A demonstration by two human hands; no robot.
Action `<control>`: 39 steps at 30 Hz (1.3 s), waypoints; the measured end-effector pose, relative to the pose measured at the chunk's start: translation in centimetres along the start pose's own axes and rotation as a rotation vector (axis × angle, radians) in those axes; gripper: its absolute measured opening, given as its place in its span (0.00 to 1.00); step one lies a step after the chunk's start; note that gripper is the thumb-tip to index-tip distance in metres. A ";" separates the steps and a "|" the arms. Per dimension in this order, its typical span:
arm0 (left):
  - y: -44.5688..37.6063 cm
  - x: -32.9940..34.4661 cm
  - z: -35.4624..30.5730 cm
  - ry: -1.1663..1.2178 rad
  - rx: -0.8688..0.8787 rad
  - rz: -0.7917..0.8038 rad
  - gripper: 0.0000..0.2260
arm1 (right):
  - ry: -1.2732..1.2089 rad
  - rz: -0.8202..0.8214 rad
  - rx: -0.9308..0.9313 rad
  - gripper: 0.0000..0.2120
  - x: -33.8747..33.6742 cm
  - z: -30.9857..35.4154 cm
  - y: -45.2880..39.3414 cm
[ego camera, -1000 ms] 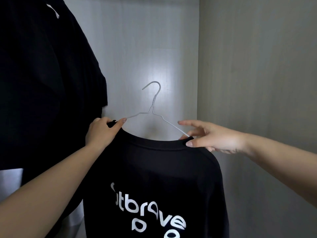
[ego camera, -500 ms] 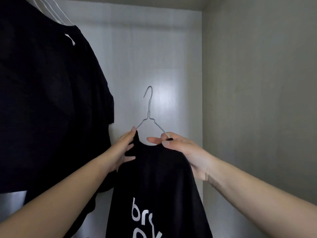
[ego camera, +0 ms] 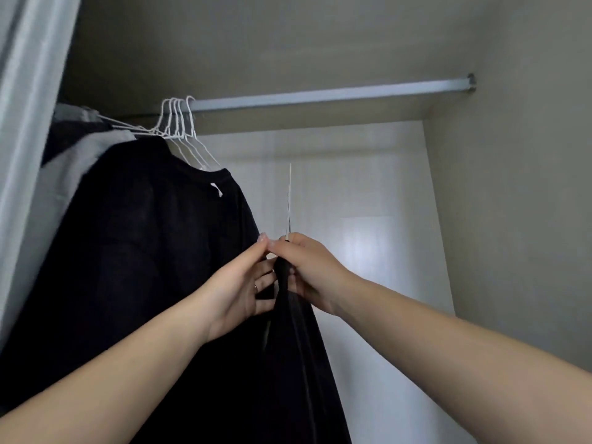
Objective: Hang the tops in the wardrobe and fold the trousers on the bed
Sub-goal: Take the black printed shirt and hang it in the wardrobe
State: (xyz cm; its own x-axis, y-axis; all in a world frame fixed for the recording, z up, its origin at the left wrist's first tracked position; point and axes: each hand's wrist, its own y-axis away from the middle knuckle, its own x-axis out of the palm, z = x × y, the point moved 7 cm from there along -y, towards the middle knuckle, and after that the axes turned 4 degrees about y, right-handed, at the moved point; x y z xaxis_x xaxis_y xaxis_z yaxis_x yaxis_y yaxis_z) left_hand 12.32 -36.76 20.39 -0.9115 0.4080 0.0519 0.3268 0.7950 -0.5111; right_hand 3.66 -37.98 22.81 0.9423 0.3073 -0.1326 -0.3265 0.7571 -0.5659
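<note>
A black T-shirt [ego camera: 298, 354] hangs edge-on from a white wire hanger [ego camera: 289, 200], whose hook points up, well below the metal rail [ego camera: 320, 95]. My left hand [ego camera: 238, 283] holds the shirt's left shoulder and my right hand [ego camera: 307, 270] grips its right shoulder at the hanger. Both hands meet at the neck of the hanger. The print on the shirt is hidden.
Several tops on white hangers [ego camera: 177, 123] crowd the rail's left end, the nearest a black shirt [ego camera: 144, 251]. The right stretch of the rail is bare. The wardrobe's side wall [ego camera: 512, 203] stands on the right, and its door frame [ego camera: 28, 123] on the left.
The shirt on its hanger has turned from facing me to edge-on and been lifted, my hands drawing together. My view has tilted up, bringing the rail into sight.
</note>
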 end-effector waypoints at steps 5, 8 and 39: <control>-0.7 -1.3 -6.0 -0.122 0.109 -0.075 0.16 | 0.049 -0.008 -0.110 0.11 1.7 4.5 -5.6; -0.7 -2.2 -9.7 -0.260 0.173 -0.140 0.10 | 0.073 -0.016 -0.183 0.10 3.1 7.6 -8.6; 0.5 -11.2 -17.4 -0.418 0.481 -0.820 0.22 | -0.120 0.058 -0.147 0.08 14.5 10.0 -23.5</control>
State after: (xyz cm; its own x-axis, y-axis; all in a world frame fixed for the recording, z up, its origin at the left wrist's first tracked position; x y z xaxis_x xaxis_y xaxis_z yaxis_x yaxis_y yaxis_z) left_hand 27.06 -33.13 34.51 -0.8528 -0.4388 0.2832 -0.4834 0.4579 -0.7461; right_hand 24.24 -45.50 42.33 0.9038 0.4212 -0.0758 -0.3578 0.6465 -0.6738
